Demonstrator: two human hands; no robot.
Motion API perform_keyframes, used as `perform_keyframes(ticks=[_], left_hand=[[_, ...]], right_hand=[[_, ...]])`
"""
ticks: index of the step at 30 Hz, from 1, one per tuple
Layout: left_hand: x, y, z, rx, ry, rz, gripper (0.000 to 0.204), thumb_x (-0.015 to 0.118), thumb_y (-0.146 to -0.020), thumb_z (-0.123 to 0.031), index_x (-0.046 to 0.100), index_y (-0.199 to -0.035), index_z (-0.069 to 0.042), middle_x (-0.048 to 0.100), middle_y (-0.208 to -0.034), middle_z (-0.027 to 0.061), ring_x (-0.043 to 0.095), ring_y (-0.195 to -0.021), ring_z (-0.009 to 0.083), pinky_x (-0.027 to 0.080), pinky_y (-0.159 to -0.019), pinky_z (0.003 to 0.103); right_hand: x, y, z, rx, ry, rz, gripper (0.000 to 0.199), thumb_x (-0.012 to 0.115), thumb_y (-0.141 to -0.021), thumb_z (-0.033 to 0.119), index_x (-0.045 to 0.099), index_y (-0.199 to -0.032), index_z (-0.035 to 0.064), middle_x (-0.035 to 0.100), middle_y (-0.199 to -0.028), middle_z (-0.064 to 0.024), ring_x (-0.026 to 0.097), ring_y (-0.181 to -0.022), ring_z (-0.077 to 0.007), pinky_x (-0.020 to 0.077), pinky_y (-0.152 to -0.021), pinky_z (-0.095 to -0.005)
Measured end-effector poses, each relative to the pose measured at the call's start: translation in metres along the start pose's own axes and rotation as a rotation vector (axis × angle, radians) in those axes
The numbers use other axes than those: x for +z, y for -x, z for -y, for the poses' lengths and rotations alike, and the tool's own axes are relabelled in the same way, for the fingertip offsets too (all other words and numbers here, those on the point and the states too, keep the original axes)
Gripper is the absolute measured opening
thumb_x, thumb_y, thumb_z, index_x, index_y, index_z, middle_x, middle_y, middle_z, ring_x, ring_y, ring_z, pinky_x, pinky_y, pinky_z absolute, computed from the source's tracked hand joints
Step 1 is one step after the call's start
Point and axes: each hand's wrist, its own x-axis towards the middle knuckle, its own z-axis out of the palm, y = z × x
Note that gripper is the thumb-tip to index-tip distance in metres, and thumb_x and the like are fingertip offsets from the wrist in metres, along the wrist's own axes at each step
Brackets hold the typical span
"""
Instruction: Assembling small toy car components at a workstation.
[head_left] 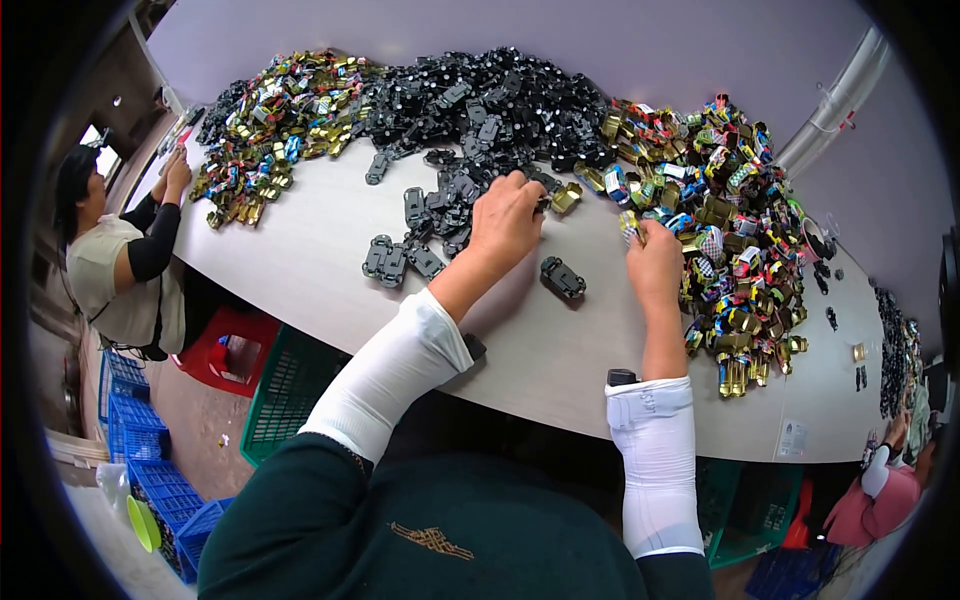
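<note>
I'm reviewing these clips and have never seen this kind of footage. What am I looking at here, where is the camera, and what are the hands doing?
There is no machine here: a camera worn on a person's head looks down at their own two hands, and its fisheye lens bends the table edge. The left hand reaches into a pile of black toy-car bases. The right hand pinches a small colourful metal shell beside the colourful shell heap. One black base lies alone on the pale table. Another worker sits at the far left.
</note>
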Motion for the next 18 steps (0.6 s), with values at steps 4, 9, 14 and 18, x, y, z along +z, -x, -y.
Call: perform_keyframes(ticks=[4, 9, 14, 18], left_hand=[[-0.005, -0.009, -0.005, 0.298, 0.085, -0.284, 0.02, 0.07, -0.074, -0.007, 0.063, -0.092, -0.003, 0.06, -0.087, 0.0088, 0.058, -0.08, 0.0228, 0.048, -0.069, 0.036], [0.011, -0.007, -0.011, -0.369, 1.084, 0.216, 0.023, 0.06, -0.087, -0.005, 0.056, -0.106, 0.007, 0.065, -0.088, 0.0116, 0.064, -0.071, 0.0169, 0.057, -0.059, 0.031], [0.028, 0.003, -0.005, -0.422, 1.577, 0.374, 0.035, 0.055, -0.091, -0.006, 0.046, -0.123, 0.005, 0.061, -0.102, 0.011, 0.064, -0.087, 0.0166, 0.058, -0.072, 0.031], [0.031, 0.004, 0.0, -0.369, 1.531, 0.391, 0.037, 0.054, -0.091, -0.004, 0.044, -0.126, 0.005, 0.06, -0.106, 0.0107, 0.063, -0.092, 0.017, 0.056, -0.078, 0.031]], right_hand=[[-0.003, -0.004, 0.005, 0.252, -0.901, 0.348, 0.023, 0.063, -0.084, 0.008, 0.06, -0.104, -0.0019, 0.056, -0.066, 0.0, 0.041, -0.042, -0.0047, 0.0329, -0.039, -0.0219], [-0.008, 0.007, 0.026, 0.21, -1.065, 0.502, 0.025, 0.068, -0.081, 0.009, 0.059, -0.104, 0.0008, 0.05, -0.068, 0.005, 0.029, -0.042, 0.0011, 0.0213, -0.036, -0.0189], [0.012, 0.012, 0.024, -0.112, -0.876, 0.252, 0.028, 0.071, -0.077, 0.008, 0.056, -0.098, -0.0027, 0.066, -0.078, -0.0069, 0.059, -0.062, -0.0101, 0.0474, -0.056, -0.0247], [0.019, 0.009, 0.016, -0.135, -0.622, 0.32, 0.031, 0.07, -0.079, 0.004, 0.051, -0.103, -0.0024, 0.066, -0.085, -0.0102, 0.062, -0.076, -0.0096, 0.0485, -0.063, -0.0221]])
